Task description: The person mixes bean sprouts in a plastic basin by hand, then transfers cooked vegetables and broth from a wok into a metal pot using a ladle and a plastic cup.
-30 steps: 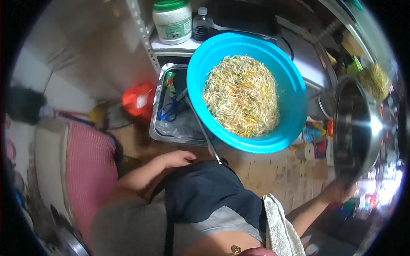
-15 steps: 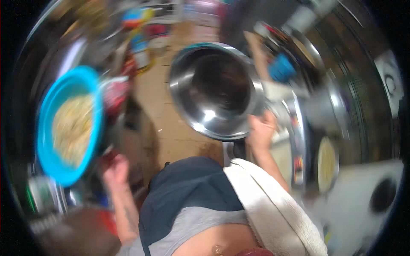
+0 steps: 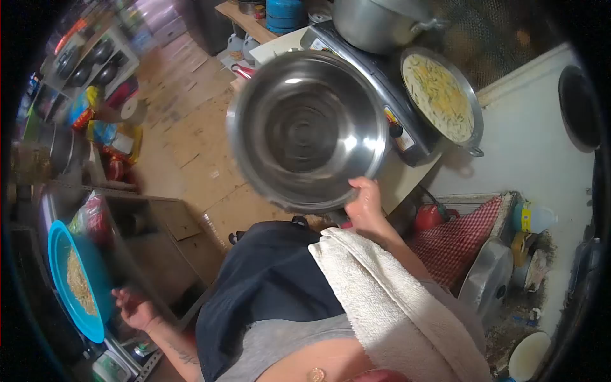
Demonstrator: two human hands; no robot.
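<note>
My right hand (image 3: 366, 205) grips the near right rim of a large stainless steel bowl (image 3: 305, 184), thumb over the edge. The bowl is tilted so its shiny inside faces me, and I see nothing in it. At lower left, my left hand (image 3: 135, 310) holds nothing, its fingers loosely apart. Just left of it stands a blue plastic basin (image 3: 102, 299) with pale, shredded-looking food (image 3: 79, 283) inside. A small gap seems to lie between hand and basin. A white towel (image 3: 375, 299) hangs over my right side.
Right of the bowl is a gas stove (image 3: 407, 143) with a large pot (image 3: 375, 25) and a pan of creamy food with green strips (image 3: 439, 95). A low cabinet (image 3: 149, 242) stands at left. Brown flooring (image 3: 184, 121) lies ahead. A red-checked cloth (image 3: 461, 239) hangs lower right.
My view has turned right, bringing the stove and pan nearer the middle. The steel bowl is still in my right hand. The blue basin and my left hand now appear lower and farther left.
</note>
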